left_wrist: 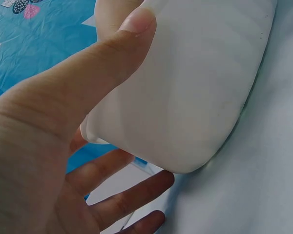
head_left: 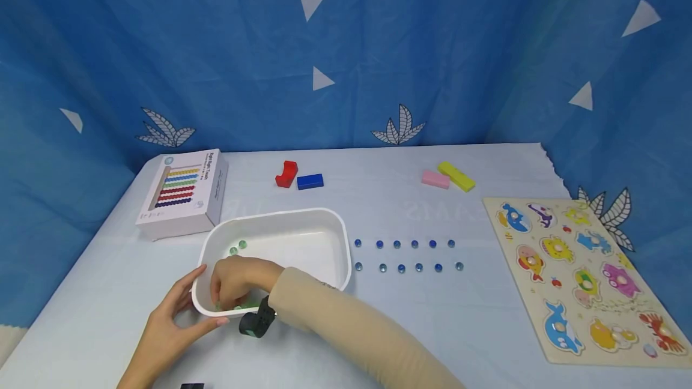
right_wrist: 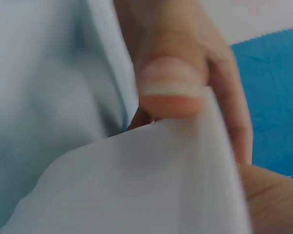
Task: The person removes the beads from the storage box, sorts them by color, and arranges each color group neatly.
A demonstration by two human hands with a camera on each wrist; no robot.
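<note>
A white plastic tub (head_left: 292, 214) lies on the table, with a few green glass marbles (head_left: 242, 244) at its left end. My left hand (head_left: 164, 323) holds the tub's near left corner, its thumb (left_wrist: 136, 29) pressing at the rim and its other fingers spread along the end wall. Inside the tub my right hand (head_left: 238, 278) reaches down with bent fingers among more green marbles by the near wall. Its fingertips are largely hidden, so I cannot tell whether they pinch a marble. The right wrist view shows the left thumb (right_wrist: 171, 92) on the rim, close up.
Right of the tub, blue glass marbles (head_left: 401, 268) lie in two rows. An abacus box (head_left: 181, 194) stands behind left. Red (head_left: 287, 174), blue (head_left: 310, 182), pink (head_left: 435, 179) and yellow (head_left: 456, 176) blocks lie at the back. A sea-animal puzzle board (head_left: 532, 317) is far right.
</note>
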